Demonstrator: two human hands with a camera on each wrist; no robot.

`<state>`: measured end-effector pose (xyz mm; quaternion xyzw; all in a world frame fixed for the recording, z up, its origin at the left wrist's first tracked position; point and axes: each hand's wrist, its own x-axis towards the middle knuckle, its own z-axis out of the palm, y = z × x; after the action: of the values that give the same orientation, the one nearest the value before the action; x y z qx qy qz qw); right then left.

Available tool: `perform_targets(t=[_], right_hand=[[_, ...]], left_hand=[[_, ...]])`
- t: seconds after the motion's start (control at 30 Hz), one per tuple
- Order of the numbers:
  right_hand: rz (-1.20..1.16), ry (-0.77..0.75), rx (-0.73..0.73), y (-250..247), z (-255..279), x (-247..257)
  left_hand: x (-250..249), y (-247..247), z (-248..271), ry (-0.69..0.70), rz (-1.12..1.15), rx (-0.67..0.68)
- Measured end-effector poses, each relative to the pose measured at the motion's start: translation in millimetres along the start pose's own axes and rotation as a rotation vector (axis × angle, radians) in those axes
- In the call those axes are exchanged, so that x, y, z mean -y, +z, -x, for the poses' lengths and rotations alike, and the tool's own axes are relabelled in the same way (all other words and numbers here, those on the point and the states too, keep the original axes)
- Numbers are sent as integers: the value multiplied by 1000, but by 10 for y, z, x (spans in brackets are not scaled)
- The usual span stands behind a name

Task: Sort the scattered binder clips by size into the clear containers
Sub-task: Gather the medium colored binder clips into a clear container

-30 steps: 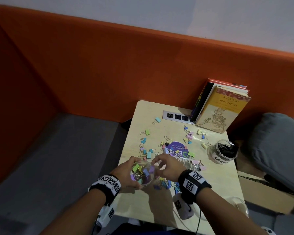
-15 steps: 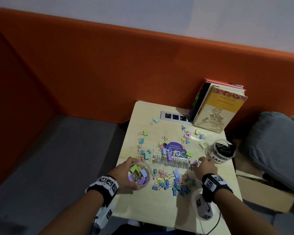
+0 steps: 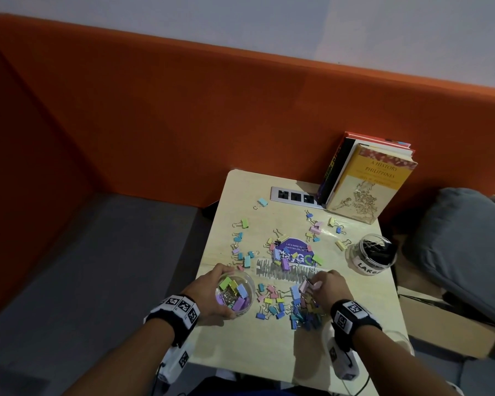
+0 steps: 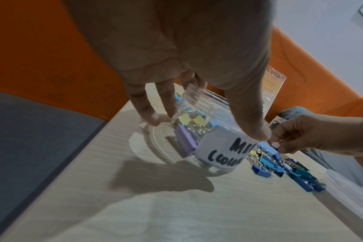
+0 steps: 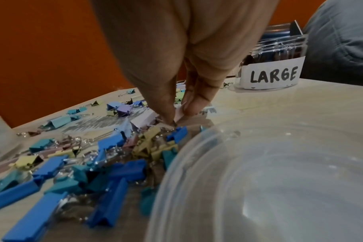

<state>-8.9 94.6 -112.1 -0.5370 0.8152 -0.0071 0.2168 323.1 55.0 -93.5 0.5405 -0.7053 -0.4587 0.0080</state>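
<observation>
Down on the small table, the sort is well under way but far from over.

From the head view, the left hand (image 3: 212,295) grips the medium jar (image 3: 235,296), partly filled with pastel clips, while the right hand (image 3: 327,287) pinches a pink clip (image 3: 304,285) at the edge of the loose pile (image 3: 292,307); dozens more clips lie scattered across the table (image 3: 269,352), and the large jar (image 3: 370,254) holds black ones. Left wrist view: fingers (image 4: 149,113) wrap the jar, its label partly hidden. Right wrist view: thumb and fingertips (image 5: 193,104) close on the pink clip, and an empty clear container (image 5: 269,180) sits nearest the camera, so I'd judge most of the sorting remains.
</observation>
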Motion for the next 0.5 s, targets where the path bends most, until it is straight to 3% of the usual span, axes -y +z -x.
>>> perform_targets(t=[0.23,0.5], right_hand=[[-200,-102,-104,-122,67,209],[-215,-490,87,-281,274,954]], left_hand=[[-5,-2,7,13,-2,3],[-12,-7,21,26,7,-5]])
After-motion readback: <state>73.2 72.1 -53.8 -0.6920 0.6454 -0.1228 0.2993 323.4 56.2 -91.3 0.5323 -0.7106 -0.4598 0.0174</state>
